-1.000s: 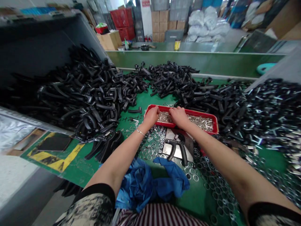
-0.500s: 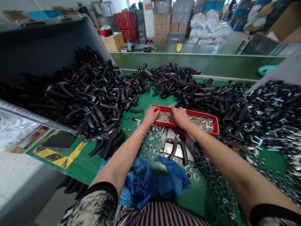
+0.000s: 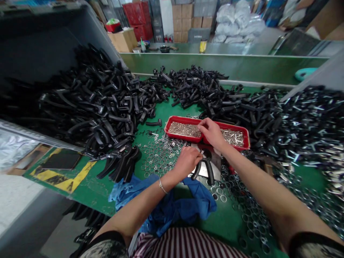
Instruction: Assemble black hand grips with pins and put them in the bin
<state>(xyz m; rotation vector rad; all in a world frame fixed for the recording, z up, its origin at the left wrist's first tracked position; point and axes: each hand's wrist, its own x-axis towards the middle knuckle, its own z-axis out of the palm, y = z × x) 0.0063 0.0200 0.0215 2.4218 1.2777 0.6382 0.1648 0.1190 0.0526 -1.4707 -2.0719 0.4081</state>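
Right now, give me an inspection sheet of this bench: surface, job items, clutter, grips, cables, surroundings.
surface: green bench top, yellow-and-black hazard marking.
job items: red tray with small silver parts and silver tubes; black hand-grip exerciser on a steel plate; loose metal washers.
clutter: heaped black plastic handles; crumpled blue cloth.
grips: left hand over the exerciser, contact unclear; right hand at the tray, between the two piles.
cables: nothing seen.
surroundings: cardboard boxes, red crates, white sacks.
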